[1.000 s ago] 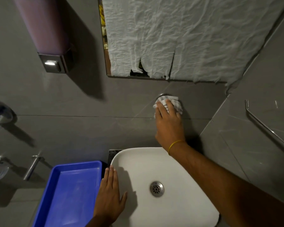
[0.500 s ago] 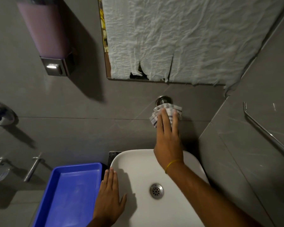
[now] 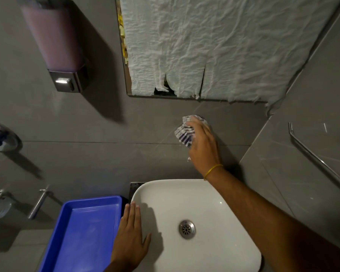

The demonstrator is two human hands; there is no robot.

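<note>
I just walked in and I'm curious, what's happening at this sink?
A person seems to be wiping the grey wall above the white sink. Their right hand grips a checked cloth and presses it against the tile. Their left hand rests flat on the sink's left edge, next to a blue tray.

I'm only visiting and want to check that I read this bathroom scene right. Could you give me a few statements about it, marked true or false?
1. The right hand holds a checked cloth above the basin. True.
2. The left hand grips the tray. False: it lies flat on the basin's rim.
3. The tray stands right of the basin. False: it stands left of it.
4. Crumpled white paper hangs above the basin. True.
5. The dispenser holds green liquid. False: it looks pinkish.
</note>
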